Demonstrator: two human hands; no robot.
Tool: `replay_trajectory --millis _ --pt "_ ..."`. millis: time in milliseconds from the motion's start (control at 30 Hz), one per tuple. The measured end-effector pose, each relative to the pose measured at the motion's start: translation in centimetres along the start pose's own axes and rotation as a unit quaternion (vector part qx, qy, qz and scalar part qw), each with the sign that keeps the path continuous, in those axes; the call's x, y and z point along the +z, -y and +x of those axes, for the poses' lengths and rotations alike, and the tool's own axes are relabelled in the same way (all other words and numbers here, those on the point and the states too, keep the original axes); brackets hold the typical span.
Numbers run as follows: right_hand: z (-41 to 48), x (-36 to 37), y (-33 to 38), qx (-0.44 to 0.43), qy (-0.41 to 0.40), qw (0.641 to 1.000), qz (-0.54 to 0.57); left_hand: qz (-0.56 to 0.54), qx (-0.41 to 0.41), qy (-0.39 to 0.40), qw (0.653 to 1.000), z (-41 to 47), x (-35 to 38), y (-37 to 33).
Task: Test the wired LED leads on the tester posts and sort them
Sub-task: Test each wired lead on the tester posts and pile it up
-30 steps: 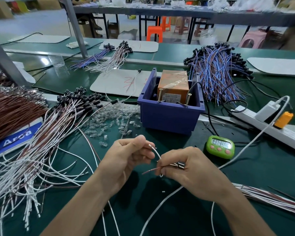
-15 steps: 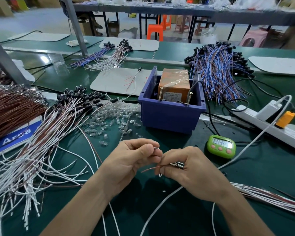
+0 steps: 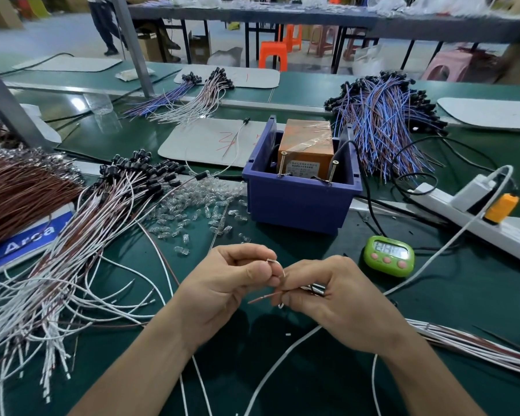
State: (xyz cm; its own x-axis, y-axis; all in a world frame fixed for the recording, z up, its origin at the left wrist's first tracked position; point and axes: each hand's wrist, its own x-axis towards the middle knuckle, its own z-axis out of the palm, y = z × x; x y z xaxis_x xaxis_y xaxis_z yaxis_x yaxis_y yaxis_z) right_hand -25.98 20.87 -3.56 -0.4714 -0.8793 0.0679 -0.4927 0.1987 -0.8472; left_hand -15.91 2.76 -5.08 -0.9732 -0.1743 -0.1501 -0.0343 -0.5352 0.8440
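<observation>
Across the green table, a big heap of white-and-brown leads is sprawling over the left side, black caps bunching at its rear end. At the right rear, a bundle of blue-and-brown leads is fanning out, and at the left edge a brown wire mass is lying beside the heap.

Centre stage, a blue bin is sitting just beyond the hands and holding the orange tester box. Two screw posts are sticking up at the box's near edge. A white power strip is stretching along the right side, and a white cable is running from it down behind the right hand.

Now the hands: the left hand and the right are meeting low in front of the bin, fingertips nearly touching. The left grip is pinching the white wire of a single lead, which is looping up between the two hands. The right grip is curling round the same lead, its brown end poking out leftward below the thumb. Something small and metallic is showing in that fist, too small to tell what. That lead is hanging above the table, well apart from the posts.

A green timer is sitting just right of the hands, and clear LED bulbs are lying scattered between heap and bin.
</observation>
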Motion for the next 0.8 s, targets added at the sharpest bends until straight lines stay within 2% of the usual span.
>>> replay_trajectory --millis 267,400,600,800 --pt "0.0 0.0 -0.2 0.001 -0.006 1.0 -0.004 0.001 0.012 -0.019 1.0 -0.1 -0.2 -0.2" --pt "0.0 -0.1 -0.3 -0.003 -0.037 0.999 -0.022 0.046 0.042 -0.066 0.996 0.0 -0.1 -0.2" --pt "0.0 0.1 -0.8 0.017 -0.103 0.992 -0.073 0.163 0.102 -0.177 0.965 0.2 0.4 0.1" --pt "0.1 0.5 -0.8 0.036 -0.136 0.987 -0.074 0.185 0.128 -0.216 0.95 0.4 0.9 0.2"
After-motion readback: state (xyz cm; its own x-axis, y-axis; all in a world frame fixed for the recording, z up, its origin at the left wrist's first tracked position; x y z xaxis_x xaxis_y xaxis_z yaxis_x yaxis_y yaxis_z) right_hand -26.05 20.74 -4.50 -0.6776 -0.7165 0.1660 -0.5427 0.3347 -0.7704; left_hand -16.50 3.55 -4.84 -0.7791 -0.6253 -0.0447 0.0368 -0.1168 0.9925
